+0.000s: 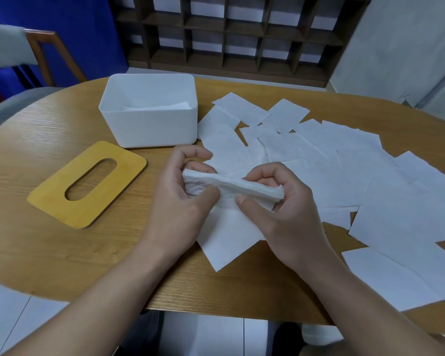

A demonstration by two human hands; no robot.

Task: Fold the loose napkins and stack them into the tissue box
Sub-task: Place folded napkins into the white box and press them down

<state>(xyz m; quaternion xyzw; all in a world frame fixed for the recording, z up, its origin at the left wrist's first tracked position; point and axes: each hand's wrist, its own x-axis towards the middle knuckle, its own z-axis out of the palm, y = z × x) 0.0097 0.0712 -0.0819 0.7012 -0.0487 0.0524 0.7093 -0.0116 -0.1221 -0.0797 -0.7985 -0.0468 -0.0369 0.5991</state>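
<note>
Both hands hold one white folded napkin (231, 187) just above the table. My left hand (183, 196) pinches its left end, and my right hand (275, 199) pinches its right end, fingers curled round it. Another flat napkin (226, 240) lies on the table under the hands. The open white tissue box (149, 124) stands at the back left, with folded napkins (159, 107) lying inside it. Several loose napkins (370, 176) are spread flat over the right half of the table.
The box's yellow wooden lid (62, 201) with an oval slot lies flat on the left of the round wooden table (62, 253). A chair (44, 52) stands at the back left, a dark lattice shelf (242, 34) behind the table.
</note>
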